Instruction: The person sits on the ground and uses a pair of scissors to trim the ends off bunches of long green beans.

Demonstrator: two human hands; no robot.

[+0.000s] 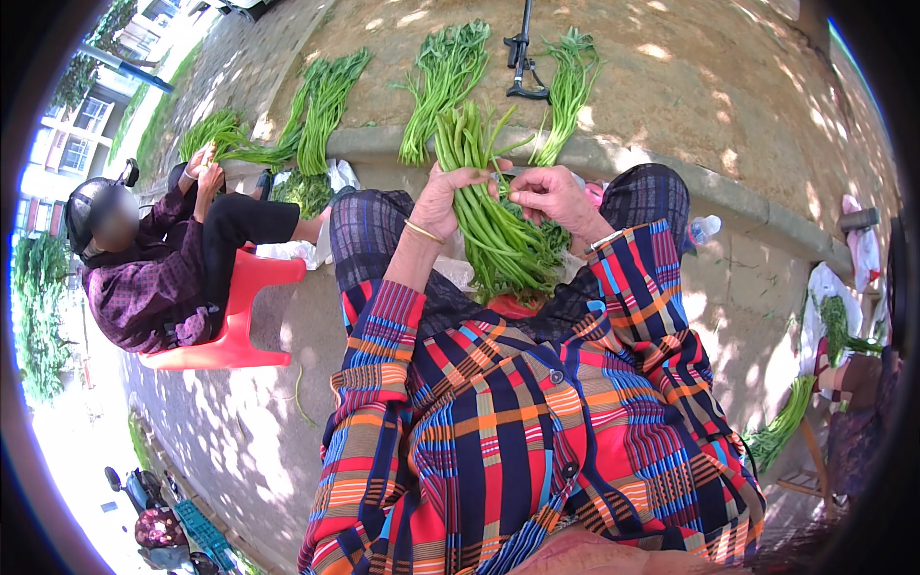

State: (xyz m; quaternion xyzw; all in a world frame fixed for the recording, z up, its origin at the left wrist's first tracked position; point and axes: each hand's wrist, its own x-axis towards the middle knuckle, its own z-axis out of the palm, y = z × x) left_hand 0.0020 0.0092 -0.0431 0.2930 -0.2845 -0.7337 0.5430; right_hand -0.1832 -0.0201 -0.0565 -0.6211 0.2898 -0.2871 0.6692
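My left hand [440, 205] is wrapped around a thick bundle of green vegetable stems [485, 223]. The bundle tilts above my lap, one end pointing away from me and the other towards me. Close by on the right, my right hand [559, 195] has its thumb and forefinger pinched together at the bundle's edge; whether a thin stem is between them is too small to tell. Loose green leaves [555, 236] lie below my hands, between my knees, partly hidden by the bundle.
Leafy stem bundles [445, 90] lie along the concrete curb [632, 154], near a black cane [523, 65]. At left, a person [154, 287] on a red plastic stool [262, 277] handles stems. A plastic bottle [703, 230] is by my right knee. Another person [859, 424] sits at far right.
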